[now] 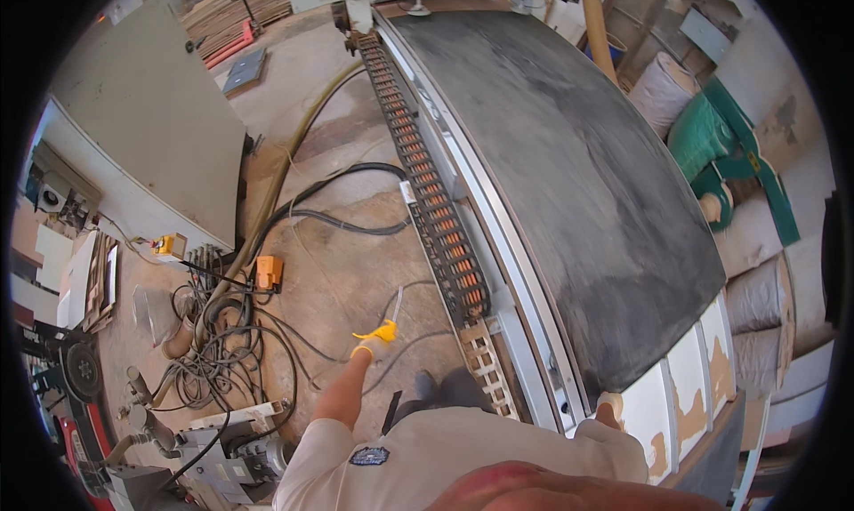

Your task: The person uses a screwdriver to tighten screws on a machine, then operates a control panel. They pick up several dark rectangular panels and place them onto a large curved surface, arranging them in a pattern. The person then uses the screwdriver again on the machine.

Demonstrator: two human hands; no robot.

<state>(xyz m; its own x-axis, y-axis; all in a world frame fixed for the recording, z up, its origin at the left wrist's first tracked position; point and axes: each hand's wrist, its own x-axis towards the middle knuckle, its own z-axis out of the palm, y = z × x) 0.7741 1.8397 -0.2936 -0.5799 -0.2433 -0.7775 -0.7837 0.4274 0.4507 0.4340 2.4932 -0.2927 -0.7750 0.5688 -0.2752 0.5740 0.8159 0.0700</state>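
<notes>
Yellow-handled air nozzle (388,322) gripped in the left hand (372,346) — fingers closed round the handle, thin metal tube pointing up over the dusty concrete floor (347,271). Held just left of one black cable chain (436,200) with orange links, running along the edge of one long machine bed (569,182), dark and dust-covered. Right hand (610,410) resting at the near edge of the bed, beside white panels (685,386) — three counted; open or closed, cannot tell. On the floor: two small boxes, one yellow (167,244), one orange (268,271), plus one tangle of black cables (222,351). One pale hose (276,200) lying across. Open floor between the cables and the bed edge, fairly narrow.
</notes>
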